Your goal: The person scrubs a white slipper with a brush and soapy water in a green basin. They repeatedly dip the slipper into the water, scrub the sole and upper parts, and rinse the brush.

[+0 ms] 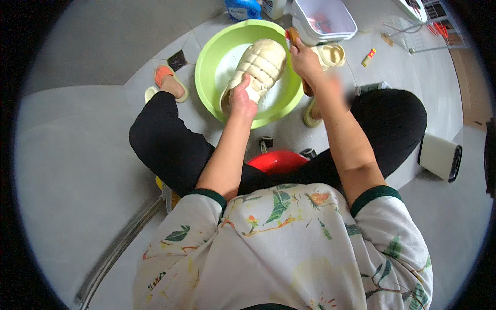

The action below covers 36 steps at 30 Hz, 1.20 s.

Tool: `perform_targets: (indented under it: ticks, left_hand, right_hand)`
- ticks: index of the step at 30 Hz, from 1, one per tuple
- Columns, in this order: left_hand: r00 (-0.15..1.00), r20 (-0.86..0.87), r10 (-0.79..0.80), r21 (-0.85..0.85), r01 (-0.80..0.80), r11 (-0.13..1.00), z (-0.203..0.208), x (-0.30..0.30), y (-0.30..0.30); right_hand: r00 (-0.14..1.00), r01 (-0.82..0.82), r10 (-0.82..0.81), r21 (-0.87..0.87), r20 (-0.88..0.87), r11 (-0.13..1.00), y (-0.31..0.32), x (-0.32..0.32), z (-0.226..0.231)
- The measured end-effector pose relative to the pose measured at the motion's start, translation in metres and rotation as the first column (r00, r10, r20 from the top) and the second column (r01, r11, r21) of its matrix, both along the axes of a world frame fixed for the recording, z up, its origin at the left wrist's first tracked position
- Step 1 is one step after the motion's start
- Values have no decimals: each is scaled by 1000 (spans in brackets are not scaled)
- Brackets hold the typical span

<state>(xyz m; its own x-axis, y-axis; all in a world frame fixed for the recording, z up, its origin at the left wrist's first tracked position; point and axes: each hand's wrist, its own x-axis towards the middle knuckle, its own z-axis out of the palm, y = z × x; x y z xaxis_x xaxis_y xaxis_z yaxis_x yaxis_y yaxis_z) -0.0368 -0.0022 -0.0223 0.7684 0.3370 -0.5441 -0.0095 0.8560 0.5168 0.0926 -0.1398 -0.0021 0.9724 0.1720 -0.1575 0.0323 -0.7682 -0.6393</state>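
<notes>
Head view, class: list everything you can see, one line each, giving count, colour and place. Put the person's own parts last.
Basin: one, lime green, on the floor ahead.
Shoe: one, cream, tilted in the basin.
Brush: one, brownish, by the shoe's top.
Second shoe: one, cream, right of the basin.
Lidded box: one, white, top.
Stool: one, red, under the person.
Left hand: grips the shoe's lower end.
Right hand: holds the brush.

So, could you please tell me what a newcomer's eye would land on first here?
The bright green basin on the grey floor, top centre, with a cream padded shoe in it. The left hand grips the shoe's near end, while the right hand holds a brush at its far side.
</notes>
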Motion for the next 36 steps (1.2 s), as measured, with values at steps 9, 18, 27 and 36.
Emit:
perform_targets:
  ticks: [9,18,27,36]
  left_hand:
    - [986,125,114,-57,-108,993,-8,3,36]
    - [965,161,208,-134,-187,973,-18,9,42]
    - [964,171,202,-157,-176,972,-33,26,43]
    - [973,121,198,-179,-175,968,-16,36,50]
  right_hand:
    - [931,-116,73,-101,-358,988,31,-14,-112]
    - [591,-800,670,-438,-450,411,70,-21,-155]
    - [838,-472,352,-229,-417,851,63,-20,-145]
    - [960,-276,256,213,116,937,63,-85,-23]
